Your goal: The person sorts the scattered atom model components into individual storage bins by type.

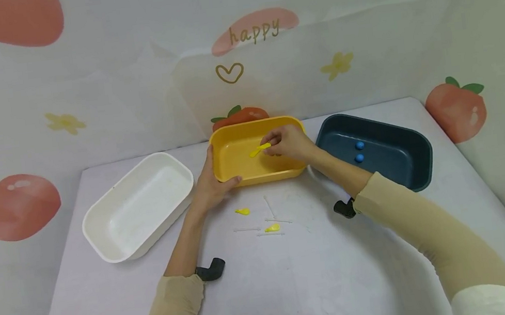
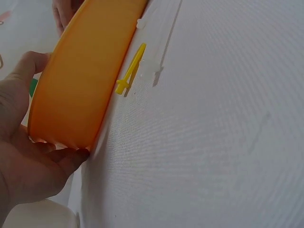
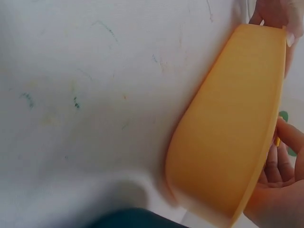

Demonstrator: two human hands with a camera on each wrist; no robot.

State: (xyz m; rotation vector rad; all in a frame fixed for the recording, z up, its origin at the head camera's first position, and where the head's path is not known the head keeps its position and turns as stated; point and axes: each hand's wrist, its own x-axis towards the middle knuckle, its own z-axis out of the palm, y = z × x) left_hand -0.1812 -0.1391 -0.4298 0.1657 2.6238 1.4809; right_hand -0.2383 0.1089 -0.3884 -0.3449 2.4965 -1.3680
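My left hand [image 1: 211,183] grips the left end of a yellow plastic basin [image 1: 259,179], its thumb at the front rim. Over the inside of that basin, my right hand [image 1: 289,144] pinches a small yellow piece [image 1: 258,149], slim with a wider end. Much of this piece is hidden by the basin wall in the right wrist view. Two similar yellow pieces, one rounded at an end [image 1: 272,227], lie on the table in front of the basin. Around them are several thin white sticks [image 1: 248,229]. From the left wrist, one yellow piece [image 2: 130,70] shows a narrow stem and small side nubs.
A white basin [image 1: 138,207] stands at the left, angled, close to my left forearm. To the right is a dark blue basin [image 1: 393,162] with two blue balls [image 1: 360,145] in it; my right forearm crosses its near side. A printed cloth wall [image 1: 141,87] rises behind the table.
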